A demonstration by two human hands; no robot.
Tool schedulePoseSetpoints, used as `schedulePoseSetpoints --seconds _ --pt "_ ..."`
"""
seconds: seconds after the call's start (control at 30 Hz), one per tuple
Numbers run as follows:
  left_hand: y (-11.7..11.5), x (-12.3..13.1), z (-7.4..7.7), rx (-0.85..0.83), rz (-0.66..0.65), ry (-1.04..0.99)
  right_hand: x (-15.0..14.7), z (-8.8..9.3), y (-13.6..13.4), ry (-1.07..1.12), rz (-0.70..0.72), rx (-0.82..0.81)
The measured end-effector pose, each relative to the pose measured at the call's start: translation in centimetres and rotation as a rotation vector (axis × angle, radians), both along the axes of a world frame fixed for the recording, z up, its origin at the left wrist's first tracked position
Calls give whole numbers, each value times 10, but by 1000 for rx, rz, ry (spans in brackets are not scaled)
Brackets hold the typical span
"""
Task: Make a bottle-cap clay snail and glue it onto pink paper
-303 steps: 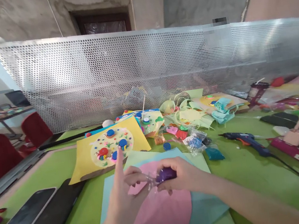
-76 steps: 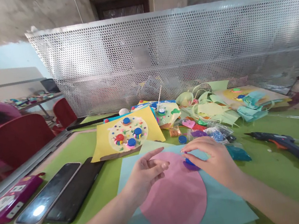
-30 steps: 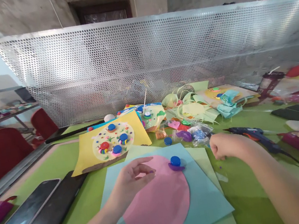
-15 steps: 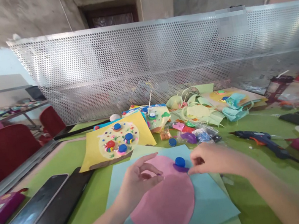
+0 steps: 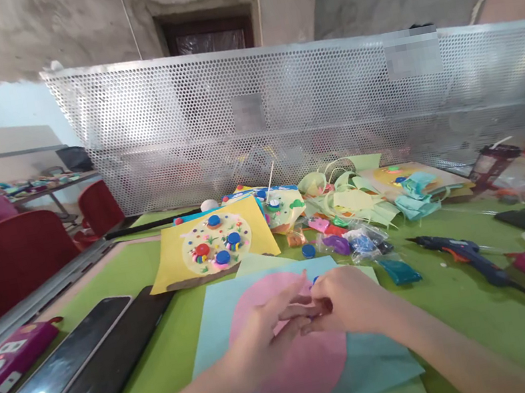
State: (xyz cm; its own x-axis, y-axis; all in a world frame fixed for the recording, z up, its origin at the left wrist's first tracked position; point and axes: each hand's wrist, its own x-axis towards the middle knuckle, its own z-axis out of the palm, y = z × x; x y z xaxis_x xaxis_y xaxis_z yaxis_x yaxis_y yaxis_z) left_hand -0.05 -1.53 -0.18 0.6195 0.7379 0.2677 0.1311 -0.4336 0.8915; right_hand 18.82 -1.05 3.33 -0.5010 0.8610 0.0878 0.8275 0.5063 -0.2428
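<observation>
A pink paper circle (image 5: 308, 368) lies on light blue paper (image 5: 382, 358). Over its upper right part, my two hands meet at the fingertips. My left hand (image 5: 271, 334) has its fingers stretched out and apart, tips against the right fingers. My right hand (image 5: 348, 296) is curled with fingertips drawn together; whatever they may hold is hidden. Just behind the right knuckles, a sliver of a blue bottle cap (image 5: 314, 280) shows. The purple clay piece beside that cap is almost wholly covered by my hands.
Beyond the paper are a yellow decorated sheet (image 5: 172, 260), a loose blue cap (image 5: 308, 251), bagged clay (image 5: 362, 243) and paper scraps (image 5: 359, 200). A glue gun (image 5: 476, 257) with its cord lies right; two phones (image 5: 71, 352) and a purple power strip (image 5: 12, 362) lie left.
My hands have come together over the circle, the right moving left and the left moving right. They now cover most of the blue cap and purple clay. A teal packet has come into view.
</observation>
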Motion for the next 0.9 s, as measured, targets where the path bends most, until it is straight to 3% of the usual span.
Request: schedulePoseSetpoints --seconds 0.27,0.53,0.73,0.9 --pt "-8 0 5 469 -66 253 -8 0 -1 -23 -74 13" --pt "-7 -1 8 598 10 311 -3 7 -1 -58 -126 -30" --pt "-6 5 7 778 27 358 -11 -2 0 -88 -116 117" --pt "-6 8 6 828 61 378 -13 3 -2 -93 -147 35"
